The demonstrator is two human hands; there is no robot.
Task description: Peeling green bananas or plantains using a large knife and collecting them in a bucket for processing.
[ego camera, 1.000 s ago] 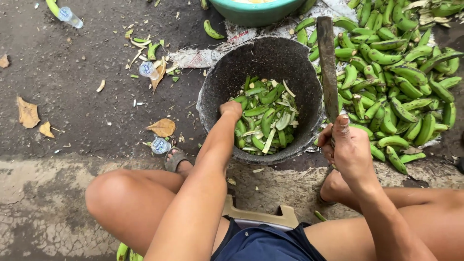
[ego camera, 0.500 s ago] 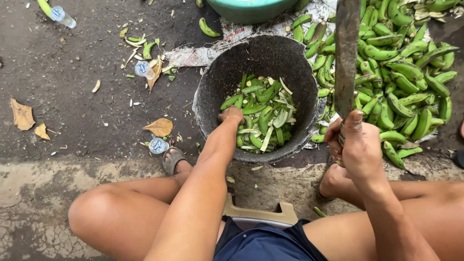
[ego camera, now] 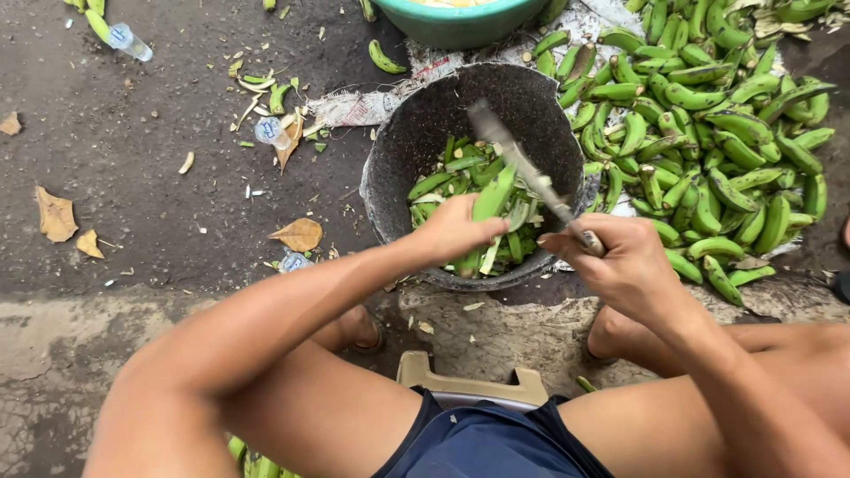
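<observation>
Centrally, left hand (ego camera: pixel 456 232) gripping banana (ego camera: pixel 492 196), bucket (ego camera: pixel 398 155) rim close

Taking the dark bucket (ego camera: pixel 478 168) as landmark: a printed sack sheet (ego camera: pixel 359 108), whitish with faded red and dark markings, lies flat on the ground, tucked under the bucket's left rim. Left of it lie small crushed clear plastic cups (ego camera: pixel 270 131) with pale blue labels; another (ego camera: pixel 292 261) lies below-left. A clear bottle (ego camera: pixel 129 41) lies far upper-left.

Green bananas (ego camera: pixel 708 150), a dark speckled bucket (ego camera: pixel 416 142), a teal basin (ego camera: pixel 443 26), navy shorts (ego camera: pixel 487 438).
</observation>
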